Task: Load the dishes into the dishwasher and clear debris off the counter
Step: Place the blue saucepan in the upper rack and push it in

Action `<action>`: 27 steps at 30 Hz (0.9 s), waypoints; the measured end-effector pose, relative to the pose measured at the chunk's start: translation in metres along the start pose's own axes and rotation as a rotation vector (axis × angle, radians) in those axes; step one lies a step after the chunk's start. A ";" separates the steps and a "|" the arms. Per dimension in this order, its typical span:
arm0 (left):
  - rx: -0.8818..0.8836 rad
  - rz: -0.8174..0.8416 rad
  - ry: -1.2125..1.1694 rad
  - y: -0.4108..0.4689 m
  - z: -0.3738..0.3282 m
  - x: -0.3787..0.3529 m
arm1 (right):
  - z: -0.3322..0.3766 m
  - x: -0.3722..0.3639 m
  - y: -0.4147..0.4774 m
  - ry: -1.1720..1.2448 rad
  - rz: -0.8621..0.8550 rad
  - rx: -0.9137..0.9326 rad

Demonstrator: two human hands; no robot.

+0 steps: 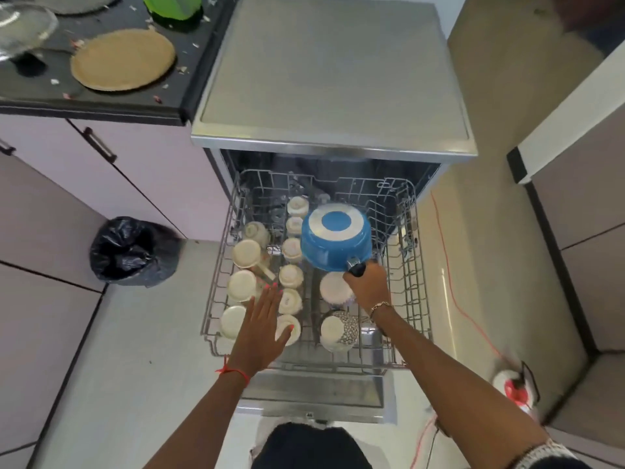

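Two bare forearms are reaching over the pulled-out dishwasher rack point(411, 265). The left hand point(262, 328) is hovering flat, fingers straight and spread, over cream cups point(241, 284) sitting upside down along the rack's left side; whether it is touching them is unclear. The right hand point(367, 282) is gripping the dark handle point(355, 268) of a blue saucepan point(334, 238), which is sitting upside down at the rack's middle, just behind two patterned mugs point(338, 328). On the dark tabletop point(33, 86) at upper left, a tan plate point(123, 59) and pale debris scraps point(54, 82) are lying. A black-bagged bin point(133, 252) is standing on the floor beside the rack.
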State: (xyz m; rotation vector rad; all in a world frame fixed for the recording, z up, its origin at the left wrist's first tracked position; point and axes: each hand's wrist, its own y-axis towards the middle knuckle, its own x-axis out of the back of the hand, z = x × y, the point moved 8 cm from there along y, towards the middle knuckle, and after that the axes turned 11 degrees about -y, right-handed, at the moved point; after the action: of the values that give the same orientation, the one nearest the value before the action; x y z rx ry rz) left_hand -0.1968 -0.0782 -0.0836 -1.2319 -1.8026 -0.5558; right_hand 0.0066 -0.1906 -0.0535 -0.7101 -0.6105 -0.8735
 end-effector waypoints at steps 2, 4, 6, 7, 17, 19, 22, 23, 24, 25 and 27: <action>-0.012 0.014 -0.025 0.002 -0.003 -0.019 | -0.014 0.001 0.018 0.036 -0.018 -0.038; -0.002 0.027 -0.057 0.004 -0.001 -0.039 | -0.029 -0.002 0.040 0.062 -0.036 -0.079; 0.007 0.044 -0.057 0.006 0.003 -0.058 | -0.043 -0.008 0.061 0.074 -0.059 -0.115; 0.010 0.054 -0.046 0.007 0.005 -0.068 | -0.049 -0.012 0.073 0.079 -0.073 -0.124; 0.017 0.134 -0.028 0.018 0.021 -0.123 | -0.092 -0.055 0.131 0.099 -0.170 -0.174; 0.012 0.130 -0.026 0.020 0.021 -0.126 | -0.098 -0.059 0.140 0.092 -0.178 -0.176; 0.033 0.121 -0.046 0.021 0.024 -0.130 | -0.102 -0.061 0.151 0.102 -0.196 -0.182; 0.037 0.123 -0.054 0.021 0.025 -0.132 | -0.103 -0.060 0.154 0.113 -0.208 -0.179; 0.036 0.127 -0.058 0.022 0.026 -0.134 | -0.103 -0.059 0.157 0.125 -0.226 -0.172; 0.033 0.134 -0.060 0.022 0.026 -0.136 | -0.103 -0.057 0.160 0.137 -0.241 -0.168; 0.034 0.147 -0.058 0.022 0.027 -0.141 | -0.104 -0.056 0.167 0.143 -0.257 -0.158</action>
State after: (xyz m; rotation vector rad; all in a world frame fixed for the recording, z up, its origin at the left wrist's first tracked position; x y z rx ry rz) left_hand -0.1677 -0.1226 -0.2193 -1.3569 -1.7446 -0.4083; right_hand 0.1385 -0.1693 -0.2084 -0.7136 -0.5148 -1.2104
